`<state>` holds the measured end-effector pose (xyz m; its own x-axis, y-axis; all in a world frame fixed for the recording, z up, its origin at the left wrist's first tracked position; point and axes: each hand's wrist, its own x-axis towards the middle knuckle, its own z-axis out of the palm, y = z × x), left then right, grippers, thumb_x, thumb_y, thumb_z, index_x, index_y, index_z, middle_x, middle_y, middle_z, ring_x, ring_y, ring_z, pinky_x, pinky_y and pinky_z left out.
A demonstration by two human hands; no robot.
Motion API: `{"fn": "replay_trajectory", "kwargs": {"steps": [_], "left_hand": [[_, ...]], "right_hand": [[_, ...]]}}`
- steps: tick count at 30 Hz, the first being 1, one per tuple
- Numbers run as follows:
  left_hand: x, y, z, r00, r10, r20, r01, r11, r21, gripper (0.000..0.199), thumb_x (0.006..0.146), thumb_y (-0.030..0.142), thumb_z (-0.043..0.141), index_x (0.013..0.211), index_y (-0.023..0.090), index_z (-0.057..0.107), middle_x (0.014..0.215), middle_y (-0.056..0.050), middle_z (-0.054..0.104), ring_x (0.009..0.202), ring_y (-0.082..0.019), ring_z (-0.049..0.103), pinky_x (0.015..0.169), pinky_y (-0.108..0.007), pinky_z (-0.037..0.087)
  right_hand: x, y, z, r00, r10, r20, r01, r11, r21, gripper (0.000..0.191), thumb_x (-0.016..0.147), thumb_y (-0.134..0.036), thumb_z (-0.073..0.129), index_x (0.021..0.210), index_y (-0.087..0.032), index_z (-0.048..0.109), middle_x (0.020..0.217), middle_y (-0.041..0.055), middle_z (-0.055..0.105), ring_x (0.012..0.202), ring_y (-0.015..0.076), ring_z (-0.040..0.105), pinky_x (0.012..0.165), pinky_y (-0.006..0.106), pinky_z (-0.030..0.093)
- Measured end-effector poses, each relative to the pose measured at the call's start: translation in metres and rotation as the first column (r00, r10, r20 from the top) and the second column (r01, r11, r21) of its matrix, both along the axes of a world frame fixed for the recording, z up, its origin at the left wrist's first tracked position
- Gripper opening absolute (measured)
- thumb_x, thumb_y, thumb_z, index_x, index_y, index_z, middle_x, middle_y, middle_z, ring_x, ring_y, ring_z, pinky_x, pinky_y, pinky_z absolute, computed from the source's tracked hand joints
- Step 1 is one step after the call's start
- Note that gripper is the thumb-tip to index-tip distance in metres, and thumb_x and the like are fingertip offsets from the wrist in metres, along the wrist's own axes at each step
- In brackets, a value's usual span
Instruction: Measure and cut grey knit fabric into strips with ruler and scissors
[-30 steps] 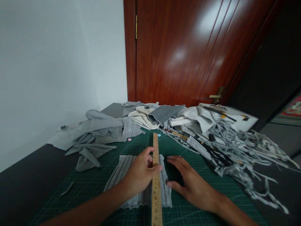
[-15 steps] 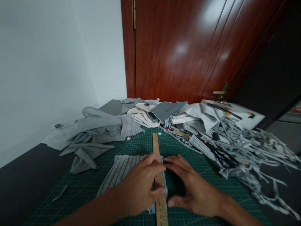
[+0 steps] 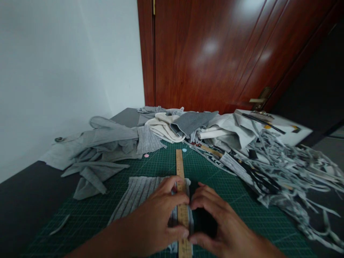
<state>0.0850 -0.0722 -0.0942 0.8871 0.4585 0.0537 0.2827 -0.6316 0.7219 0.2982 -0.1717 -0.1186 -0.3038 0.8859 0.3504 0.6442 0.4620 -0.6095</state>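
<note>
A grey ribbed piece of fabric lies flat on the green cutting mat, with a wooden ruler lengthwise over its right part. My left hand reaches across the fabric and holds the ruler down, its fingertips and thumb on the wood. My right hand is on the other side, thumb and fingers apart and curved. Its fingertips are at the narrow strip of fabric showing to the right of the ruler. Whether they press on the cloth or only meet its edge I cannot tell.
Grey cloth pieces are heaped at the left, and cream fabric lies at the back. Tangled grey strips cover the right side beside a white box. A small fabric scrap lies front left. A wooden door stands behind.
My right hand has drawn its fingers in, and its thumb has come closer to the ruler. My left fingers have shifted slightly on the ruler. The view has tilted a little.
</note>
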Motion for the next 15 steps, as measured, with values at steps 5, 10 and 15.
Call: {"fn": "replay_trajectory", "kwargs": {"steps": [5,10,15], "left_hand": [[0.006,-0.005,-0.006,0.987,0.158,0.020,-0.158,0.987,0.037,0.016,0.081,0.014,0.069,0.094,0.021,0.061,0.120,-0.007,0.051,0.107,-0.024,0.059,0.089,-0.037,0.051],[0.012,-0.004,-0.005,0.979,0.205,0.019,-0.206,0.967,0.152,0.035,0.072,-0.003,0.053,0.098,0.019,0.060,0.108,-0.006,0.057,0.100,-0.023,0.060,0.081,-0.035,0.050],[0.008,0.004,0.001,0.955,0.282,0.092,-0.288,0.956,0.052,0.047,0.081,0.003,0.050,0.122,0.020,0.067,0.099,-0.004,0.066,0.082,-0.020,0.064,0.076,-0.035,0.050]], "right_hand": [[0.003,0.002,0.009,0.980,0.091,0.178,-0.071,0.991,-0.112,0.040,0.088,-0.040,0.083,0.123,-0.023,0.071,0.128,0.0096,0.067,0.129,0.0318,0.058,0.125,0.057,0.030],[0.001,0.001,0.006,0.982,0.043,0.186,-0.021,0.993,-0.116,0.035,0.092,-0.041,0.078,0.120,-0.021,0.072,0.130,0.0116,0.066,0.130,0.0336,0.057,0.125,0.058,0.030],[-0.005,-0.002,-0.002,0.989,-0.072,0.132,0.087,0.990,-0.111,0.028,0.091,-0.034,0.078,0.115,-0.020,0.073,0.130,0.0133,0.064,0.131,0.0357,0.055,0.119,0.057,0.038]]}}
